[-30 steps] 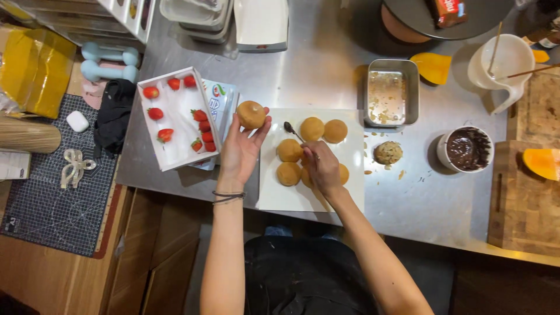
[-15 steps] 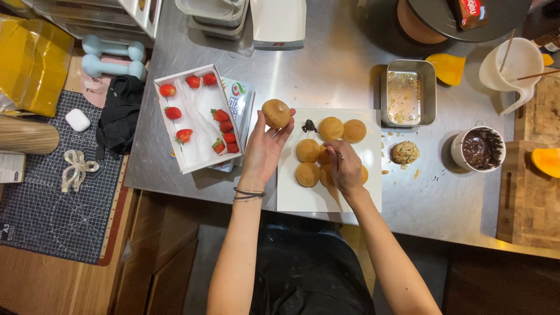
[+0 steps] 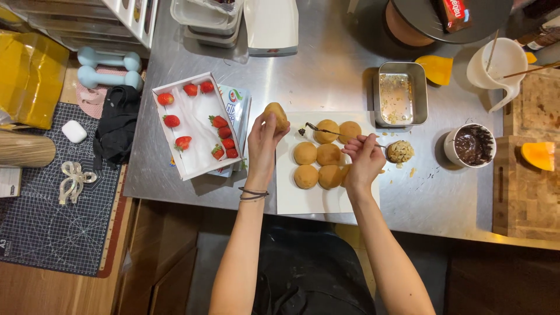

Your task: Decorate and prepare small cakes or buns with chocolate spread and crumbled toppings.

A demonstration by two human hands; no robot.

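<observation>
My left hand [image 3: 262, 144] holds a round golden bun [image 3: 276, 115] up above the steel counter, near the left edge of a white sheet [image 3: 303, 201]. My right hand [image 3: 364, 156] grips a thin spoon [image 3: 326, 131] whose dark-smeared tip points left toward the held bun. Several more buns [image 3: 318, 154] lie in a cluster on the white sheet under the spoon. One nut-coated bun [image 3: 400, 151] sits on the counter just right of my right hand.
A white box of strawberries [image 3: 195, 125] lies to the left. A small metal tray with crumbs [image 3: 401, 93] and a cup of chocolate [image 3: 471, 144] are on the right, with a white jug [image 3: 503, 64] behind. Wooden boards [image 3: 525, 186] hold orange wedges at the far right.
My right hand has lifted from the buns and drawn right with the spoon. My left hand keeps the bun raised, shifted slightly left of the sheet.
</observation>
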